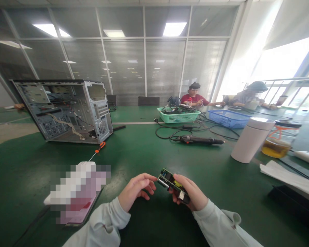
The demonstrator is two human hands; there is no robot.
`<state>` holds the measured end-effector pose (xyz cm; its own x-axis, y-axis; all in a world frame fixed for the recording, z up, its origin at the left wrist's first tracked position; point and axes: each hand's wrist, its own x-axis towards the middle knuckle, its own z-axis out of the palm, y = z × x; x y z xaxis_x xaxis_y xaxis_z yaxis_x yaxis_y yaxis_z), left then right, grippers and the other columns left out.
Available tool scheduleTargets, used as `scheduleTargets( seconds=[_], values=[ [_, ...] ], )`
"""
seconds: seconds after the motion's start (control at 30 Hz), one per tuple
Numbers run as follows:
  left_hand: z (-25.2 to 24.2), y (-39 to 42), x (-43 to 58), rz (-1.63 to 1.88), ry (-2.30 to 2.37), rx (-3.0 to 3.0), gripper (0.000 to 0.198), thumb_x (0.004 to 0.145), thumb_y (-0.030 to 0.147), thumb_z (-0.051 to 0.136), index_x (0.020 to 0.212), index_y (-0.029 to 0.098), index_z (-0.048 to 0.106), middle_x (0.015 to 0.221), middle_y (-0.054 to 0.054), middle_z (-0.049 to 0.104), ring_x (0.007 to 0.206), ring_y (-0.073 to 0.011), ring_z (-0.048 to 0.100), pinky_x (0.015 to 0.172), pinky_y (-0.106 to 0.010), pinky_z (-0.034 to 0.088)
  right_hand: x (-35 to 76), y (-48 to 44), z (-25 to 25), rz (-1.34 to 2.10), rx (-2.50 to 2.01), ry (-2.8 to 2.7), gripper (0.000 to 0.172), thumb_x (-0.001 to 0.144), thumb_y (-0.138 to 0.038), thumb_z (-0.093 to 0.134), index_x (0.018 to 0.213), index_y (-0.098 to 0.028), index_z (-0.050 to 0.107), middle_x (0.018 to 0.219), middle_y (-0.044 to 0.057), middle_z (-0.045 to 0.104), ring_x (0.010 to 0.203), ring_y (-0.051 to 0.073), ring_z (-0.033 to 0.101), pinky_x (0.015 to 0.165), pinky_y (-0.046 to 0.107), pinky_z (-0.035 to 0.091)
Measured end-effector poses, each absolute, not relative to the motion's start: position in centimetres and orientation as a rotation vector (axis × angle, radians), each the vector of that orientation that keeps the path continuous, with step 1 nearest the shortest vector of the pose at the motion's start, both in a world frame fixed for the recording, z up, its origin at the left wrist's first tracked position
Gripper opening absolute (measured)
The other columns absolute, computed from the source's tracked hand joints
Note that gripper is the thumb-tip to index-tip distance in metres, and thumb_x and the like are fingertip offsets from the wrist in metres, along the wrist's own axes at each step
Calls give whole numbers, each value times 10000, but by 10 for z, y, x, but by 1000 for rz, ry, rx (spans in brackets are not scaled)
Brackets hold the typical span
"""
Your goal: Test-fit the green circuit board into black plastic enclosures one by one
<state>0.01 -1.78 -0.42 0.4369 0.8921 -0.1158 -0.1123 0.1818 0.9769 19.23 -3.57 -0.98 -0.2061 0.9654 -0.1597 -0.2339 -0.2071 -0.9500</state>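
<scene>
My right hand (189,192) grips a small green circuit board (167,176) crowded with dark, yellow and silvery parts, just above the green table. The board is tilted, its far end pointing up and left. Beside that end is my left hand (139,187), fingers apart and slightly curled, with the index fingertip at or very near the board's edge; whether it touches I cannot tell. My right fingers cover part of the board's near end.
An open computer case (74,113) stands at the left, an orange-handled screwdriver (100,147) before it. Ahead lie an electric screwdriver (198,139), a green basket (179,117) of cables and a blue basket (229,119). A white tumbler (252,140) and glass jar (282,139) stand right. Two people sit beyond.
</scene>
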Motion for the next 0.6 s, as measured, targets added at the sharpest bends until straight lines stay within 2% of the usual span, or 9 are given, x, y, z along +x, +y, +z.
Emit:
scheduleTargets(
  seconds=[0.3, 0.6],
  values=[
    [0, -22, 1, 852, 851, 1168, 361, 621, 436, 601, 840, 148, 609, 695, -29, 588, 623, -132, 552, 498, -215, 417, 193, -35, -10, 1599, -1053, -1047, 475, 641, -576, 598, 719, -120, 489, 573, 34, 563, 404, 96, 510, 333, 139, 365],
    [0, -20, 3, 864, 920, 1152, 336, 633, 394, 596, 861, 147, 590, 671, -11, 566, 595, -119, 541, 471, -205, 408, 192, -35, -12, 1608, -1034, -1065, 542, 617, -621, 597, 744, -103, 507, 575, 51, 575, 404, 93, 506, 339, 135, 361]
  ],
)
